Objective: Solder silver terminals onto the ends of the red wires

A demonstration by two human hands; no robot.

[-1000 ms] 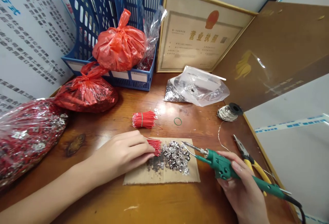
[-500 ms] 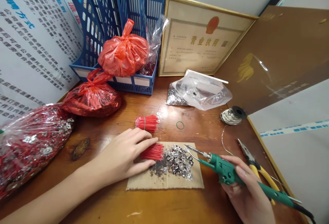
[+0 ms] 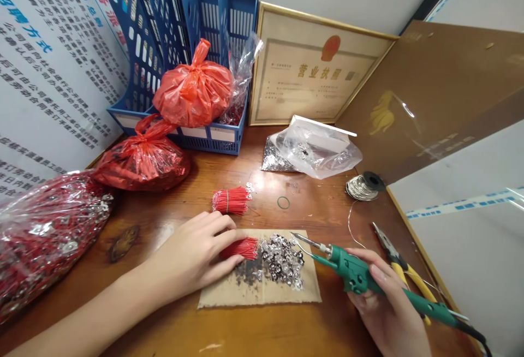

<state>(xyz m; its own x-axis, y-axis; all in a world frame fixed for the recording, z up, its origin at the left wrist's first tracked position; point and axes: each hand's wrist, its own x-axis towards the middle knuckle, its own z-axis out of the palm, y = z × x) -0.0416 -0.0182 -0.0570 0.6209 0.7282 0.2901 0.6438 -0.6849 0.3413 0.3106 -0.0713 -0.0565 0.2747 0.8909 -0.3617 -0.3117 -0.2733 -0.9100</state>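
My left hand lies over the left end of a loose bunch of red wires, thumb on the near side and fingers on the far side. The palm hides part of the bunch. Beneath is a piece of brown cardboard with dark scorch marks. A pile of small shiny metal terminals sits right of the wires. My right hand grips a green soldering iron with a curved feed tube. Its tip hovers over the pile's upper right; contact cannot be made out.
Behind the cardboard lie a banded bundle of red wires and a green rubber band. To the right are a solder spool and yellow-handled pliers. Red bags, a blue file rack and a plastic bag stand behind.
The whole view has shifted slightly. My left fingers have drawn in a little around the red wires, which look more bunched. The soldering iron keeps nearly the same place over the pile.
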